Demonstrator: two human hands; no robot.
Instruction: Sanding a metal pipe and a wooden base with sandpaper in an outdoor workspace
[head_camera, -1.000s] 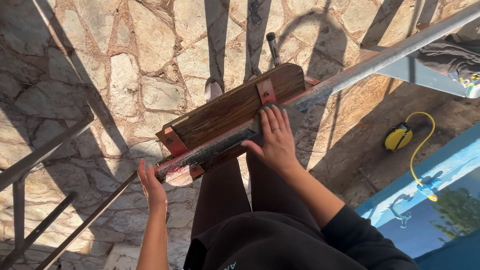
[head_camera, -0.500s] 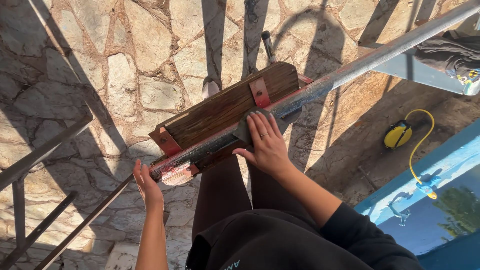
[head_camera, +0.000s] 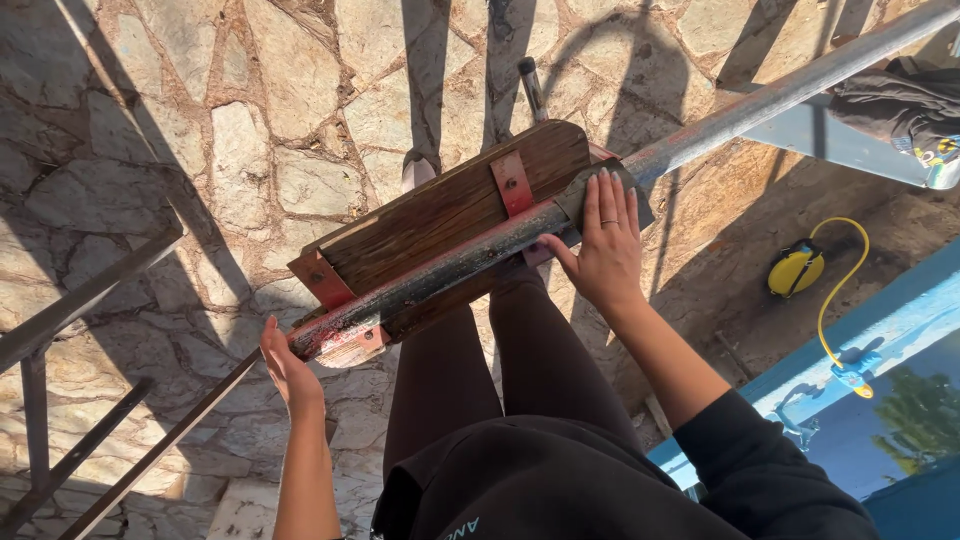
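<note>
right hand (head_camera: 607, 250) lies flat on the pipe (head_camera: 440, 275), fingers (head_camera: 605, 200) apart. left hand (head_camera: 288, 362) cups the plank (head_camera: 450, 215) end, fingers loosely together.

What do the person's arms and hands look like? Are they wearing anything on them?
Both hands are bare, no gloves. The right hand has a thin ring on one finger, and a black sleeve is pushed up past the elbow on that arm. The left hand shows no ring, and its forearm is bare as far as the picture shows.
</note>
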